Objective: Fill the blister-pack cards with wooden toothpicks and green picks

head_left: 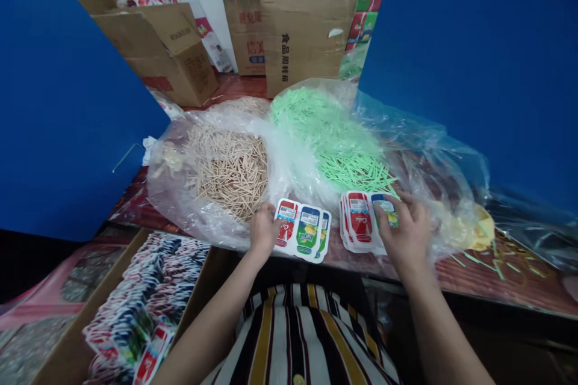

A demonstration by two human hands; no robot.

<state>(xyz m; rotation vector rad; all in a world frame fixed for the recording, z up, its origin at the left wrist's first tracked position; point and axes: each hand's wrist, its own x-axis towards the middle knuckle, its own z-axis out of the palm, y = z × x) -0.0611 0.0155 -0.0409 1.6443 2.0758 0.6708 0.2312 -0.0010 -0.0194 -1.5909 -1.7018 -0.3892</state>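
Two overlapping twin packs (309, 231), printed with a red cola cup and a green-and-blue Sprite cup, lie at the table's front edge. My left hand (264, 230) is closed on their left edge, thumb toward the printed face. To the right is a small stack of the same twin packs (360, 220). Over its right half bends my right hand (406, 225), thumb and fingertips closed on the top pack's lemon-printed side. Behind the packs, thin beige sticks (235, 177) and light green sticks (354, 169) lie in clear plastic bags.
At lower left, a cardboard box (198, 292) holds many similar packs in rows. Taller cartons (309, 42) stand at the back, between blue panels (474, 72) on both sides. Loose green sticks (497, 269) and a yellow piece (481, 227) lie on the right of the table.
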